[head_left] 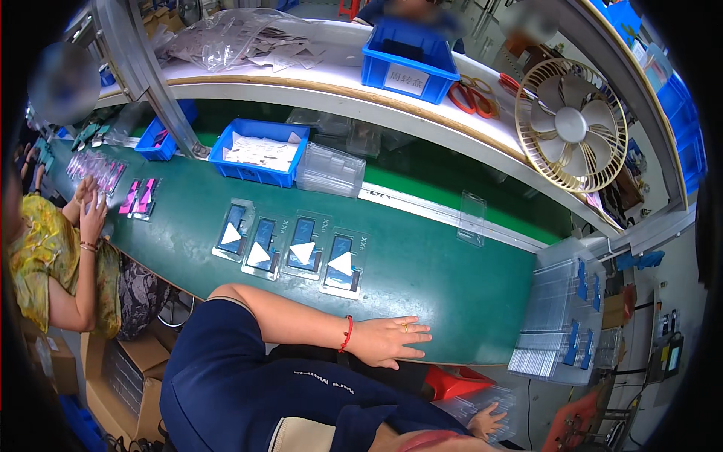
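My left hand (390, 340) lies flat on the green table (444, 301) near its front edge, fingers spread and nothing in them. Below the table edge, my right hand (488, 420) is over some clear plastic trays (501, 403), its fingers apart; whether it touches them I cannot tell. Beyond my left arm, several clear blister trays stand in a row, each with a dark blue, screen-like flat part and a white triangular piece on it. The nearest blister tray (343, 286) is at the right end of that row.
A blue bin (294, 178) of white papers sits beside stacked clear trays (331, 172). At the right end are more tray stacks (538, 339). A fan (571, 124), scissors (473, 98) and another blue bin (410, 79) are on the shelf. A co-worker (56, 264) works at left.
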Demonstrator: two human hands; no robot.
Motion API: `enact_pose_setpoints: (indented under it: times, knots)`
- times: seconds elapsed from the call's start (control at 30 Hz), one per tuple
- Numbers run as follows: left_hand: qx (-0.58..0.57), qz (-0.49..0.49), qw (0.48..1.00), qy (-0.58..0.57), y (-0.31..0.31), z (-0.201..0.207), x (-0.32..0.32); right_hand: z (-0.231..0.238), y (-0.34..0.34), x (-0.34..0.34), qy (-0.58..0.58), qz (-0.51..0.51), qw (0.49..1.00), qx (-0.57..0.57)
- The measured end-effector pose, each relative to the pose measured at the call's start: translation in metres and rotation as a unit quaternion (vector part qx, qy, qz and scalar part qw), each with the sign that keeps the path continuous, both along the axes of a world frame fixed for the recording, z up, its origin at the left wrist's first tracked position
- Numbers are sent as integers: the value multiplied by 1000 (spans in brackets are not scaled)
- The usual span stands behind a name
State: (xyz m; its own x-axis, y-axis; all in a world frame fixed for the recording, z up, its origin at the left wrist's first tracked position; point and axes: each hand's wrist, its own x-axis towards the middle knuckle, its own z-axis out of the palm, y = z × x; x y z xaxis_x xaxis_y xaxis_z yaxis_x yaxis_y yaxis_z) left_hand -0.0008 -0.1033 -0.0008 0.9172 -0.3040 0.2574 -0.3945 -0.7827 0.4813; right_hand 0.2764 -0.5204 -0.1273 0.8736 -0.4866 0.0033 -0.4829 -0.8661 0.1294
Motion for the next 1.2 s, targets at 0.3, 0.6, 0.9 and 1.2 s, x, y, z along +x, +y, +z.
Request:
enact_pose_setpoints:
  times: [0.3,0.6,0.9,1.2]
  knots:
    - [4,7,1000,14,0,3,-2,-2,1,4,-8,12,1000,4]
    - [9,16,1000,2,-1,3,-2,0,3,3,4,-2,1000,-3]
    - [14,12,1000,5,0,1,-1,-1,1,3,1,3,1000,0]
    - [4,8,1000,12,-1,2,-1,-1,1,4,7,-6,1000,-1]
